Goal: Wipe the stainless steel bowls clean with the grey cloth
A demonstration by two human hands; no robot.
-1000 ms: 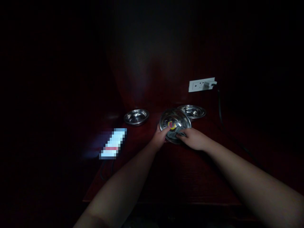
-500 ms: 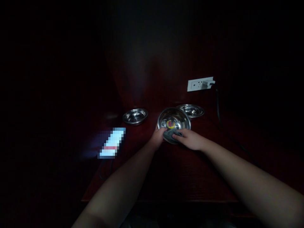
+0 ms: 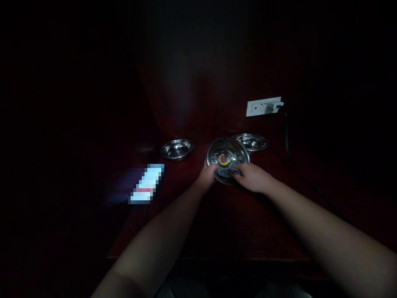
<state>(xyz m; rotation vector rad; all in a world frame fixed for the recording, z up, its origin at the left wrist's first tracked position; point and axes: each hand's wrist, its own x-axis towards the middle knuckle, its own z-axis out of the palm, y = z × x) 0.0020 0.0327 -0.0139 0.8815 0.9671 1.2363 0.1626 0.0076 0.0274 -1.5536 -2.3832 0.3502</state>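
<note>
A shiny metal bowl (image 3: 237,154) with a yellow and red sticker on its inside bottom is tilted toward me above the dark red table (image 3: 242,227). My left hand (image 3: 207,178) grips its left rim, thumb over the edge and the other fingers hidden behind. A grey cloth (image 3: 225,171) lies bunched against the bowl's near inner side. My right hand (image 3: 252,177) is closed on that cloth, pressing it at the rim.
Another metal bowl (image 3: 177,150) stands at the back left, and a metal dish (image 3: 251,142) is partly behind the held bowl. A lit phone-like screen (image 3: 147,184), pixelated, is at left. A wall socket (image 3: 263,106) holds a plug with a black cable (image 3: 287,136) running down.
My right hand has shifted the cloth slightly up and right along the bowl's near inner side. The left hand keeps its grip. The whole view has moved a little.
</note>
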